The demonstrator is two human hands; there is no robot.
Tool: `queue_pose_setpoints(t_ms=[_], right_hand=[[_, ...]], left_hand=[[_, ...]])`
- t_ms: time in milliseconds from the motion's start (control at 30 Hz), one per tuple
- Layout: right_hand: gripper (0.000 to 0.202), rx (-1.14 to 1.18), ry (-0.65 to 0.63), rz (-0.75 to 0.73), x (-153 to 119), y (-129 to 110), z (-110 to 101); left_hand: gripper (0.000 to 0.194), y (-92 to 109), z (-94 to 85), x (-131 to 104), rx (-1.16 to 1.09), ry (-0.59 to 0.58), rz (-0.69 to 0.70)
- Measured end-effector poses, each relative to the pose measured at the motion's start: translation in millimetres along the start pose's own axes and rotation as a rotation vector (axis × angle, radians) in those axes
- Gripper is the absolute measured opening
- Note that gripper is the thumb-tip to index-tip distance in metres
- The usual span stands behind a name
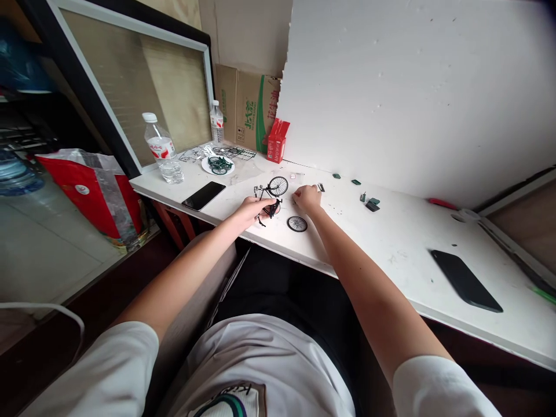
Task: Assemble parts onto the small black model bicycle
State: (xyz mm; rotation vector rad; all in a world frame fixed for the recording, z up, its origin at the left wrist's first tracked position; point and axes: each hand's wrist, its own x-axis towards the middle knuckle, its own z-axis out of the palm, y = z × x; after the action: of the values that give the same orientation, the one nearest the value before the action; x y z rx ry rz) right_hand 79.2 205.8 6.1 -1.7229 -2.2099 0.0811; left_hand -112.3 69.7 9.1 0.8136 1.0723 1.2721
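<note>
A small black model bicycle (272, 207) is held in my left hand (253, 209) above the white table, its fingers closed round the frame. One spoked wheel (278, 186) is on the model's far side. Another wheel (297, 224) lies loose on the table between my hands, nearer the front edge. To the right of the model, my right hand (307, 198) rests at the tabletop with its fingertips pinched together. Whatever those fingertips hold, if anything, is too small to make out.
A plate (205, 165) with green parts, a phone (204, 196) and a water bottle (164, 150) stand or lie at left. Behind is a red box (277, 141). Small dark green pieces (372, 204) lie at right, with a black phone (467, 281) nearer the edge.
</note>
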Motion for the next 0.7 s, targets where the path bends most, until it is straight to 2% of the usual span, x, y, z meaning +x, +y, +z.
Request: queue_pose_setpoints(t_ms=[133,333,433,533,633,700], right_hand=[[0.031,-0.098,-0.005,-0.123,0.1,-3.8,4.2],[0.028,-0.060,-0.029,-0.154,0.9,-4.7,1.4],[0.024,0.143,0.082,-0.237,-10.9,-11.5,-7.9],[0.020,0.394,0.255,-0.423,-37.3,-22.7,-19.5],[0.015,0.445,0.383,-0.539,-67.9,-31.9,-30.0],[0.015,0.431,0.392,-0.597,-83.3,-33.9,-35.0]], left_hand=[[0.037,-0.7,0.5,-0.1,0.004,-0.011,0.004],[0.040,-0.5,0.6,-3.2,0.017,-0.032,0.028],[0.040,-0.8,1.9,-3.8,0.008,-0.033,0.038],[0.037,-2.6,6.2,-3.9,-0.018,0.004,0.041],[0.032,-5.9,14.2,-5.3,-0.064,0.053,0.069],[0.029,-7.8,20.4,-7.5,-0.091,0.070,0.089]])
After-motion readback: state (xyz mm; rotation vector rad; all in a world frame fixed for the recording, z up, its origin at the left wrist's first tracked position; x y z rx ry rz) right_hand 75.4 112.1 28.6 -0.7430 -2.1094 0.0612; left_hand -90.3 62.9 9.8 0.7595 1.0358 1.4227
